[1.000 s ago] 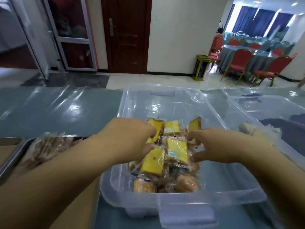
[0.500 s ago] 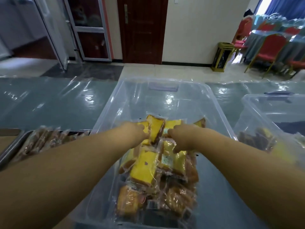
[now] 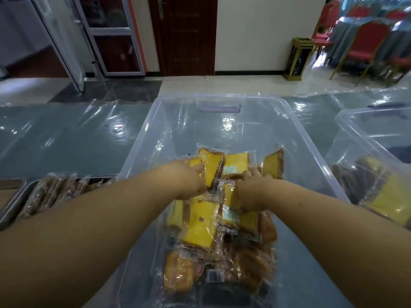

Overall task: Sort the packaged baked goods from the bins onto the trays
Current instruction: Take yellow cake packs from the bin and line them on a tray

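Hands had drifted inward from a second back: left hand pinched an upright cake, right hand clutched a second cake, both still in the bin. Guess the tray run was next.

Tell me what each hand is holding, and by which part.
Left hand grips a yellow cake packet by its left edge. Right hand curls its fingers over another yellow packet; whether it holds it cannot be told.
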A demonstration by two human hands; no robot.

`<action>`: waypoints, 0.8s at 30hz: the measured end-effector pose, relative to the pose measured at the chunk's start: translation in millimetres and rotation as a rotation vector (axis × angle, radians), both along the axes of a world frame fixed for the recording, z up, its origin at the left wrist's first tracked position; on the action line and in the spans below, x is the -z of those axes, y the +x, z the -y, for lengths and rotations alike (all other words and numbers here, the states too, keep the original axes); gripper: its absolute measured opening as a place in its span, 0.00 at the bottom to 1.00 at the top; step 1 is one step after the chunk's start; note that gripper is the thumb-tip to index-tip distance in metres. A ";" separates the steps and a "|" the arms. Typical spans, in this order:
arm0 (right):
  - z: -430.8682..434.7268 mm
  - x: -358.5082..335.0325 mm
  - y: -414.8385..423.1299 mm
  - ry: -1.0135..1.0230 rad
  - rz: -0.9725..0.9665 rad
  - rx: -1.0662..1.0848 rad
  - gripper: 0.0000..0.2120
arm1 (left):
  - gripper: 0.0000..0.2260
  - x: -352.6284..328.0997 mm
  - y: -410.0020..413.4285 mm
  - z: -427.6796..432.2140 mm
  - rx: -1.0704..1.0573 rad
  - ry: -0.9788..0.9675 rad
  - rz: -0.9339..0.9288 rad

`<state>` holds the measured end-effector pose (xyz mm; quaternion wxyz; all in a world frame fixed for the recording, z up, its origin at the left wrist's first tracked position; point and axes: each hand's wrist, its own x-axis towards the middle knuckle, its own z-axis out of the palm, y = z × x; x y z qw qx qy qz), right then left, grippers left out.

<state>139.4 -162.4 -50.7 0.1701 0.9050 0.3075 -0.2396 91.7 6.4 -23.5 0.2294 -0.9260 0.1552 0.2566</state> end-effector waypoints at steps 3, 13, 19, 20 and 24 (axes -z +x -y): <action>0.2 2.6 -0.5 0.042 -0.003 0.031 0.33 | 0.04 0.0 -3.6 -5.0 -0.110 -0.267 -0.069; -5.4 -2.2 0.3 0.021 -0.004 0.108 0.26 | 0.38 33.2 -5.9 14.0 -0.201 -0.259 -0.094; -1.9 -13.3 12.2 0.223 0.026 0.122 0.16 | 0.42 37.3 -4.0 10.2 -0.349 -0.209 -0.172; -0.8 -17.5 15.5 0.224 0.052 0.116 0.15 | 0.41 37.7 -3.7 11.6 -0.356 -0.200 -0.178; 6.3 -37.2 25.3 0.116 0.226 0.107 0.08 | 0.36 40.4 -1.8 17.5 -0.358 -0.197 -0.238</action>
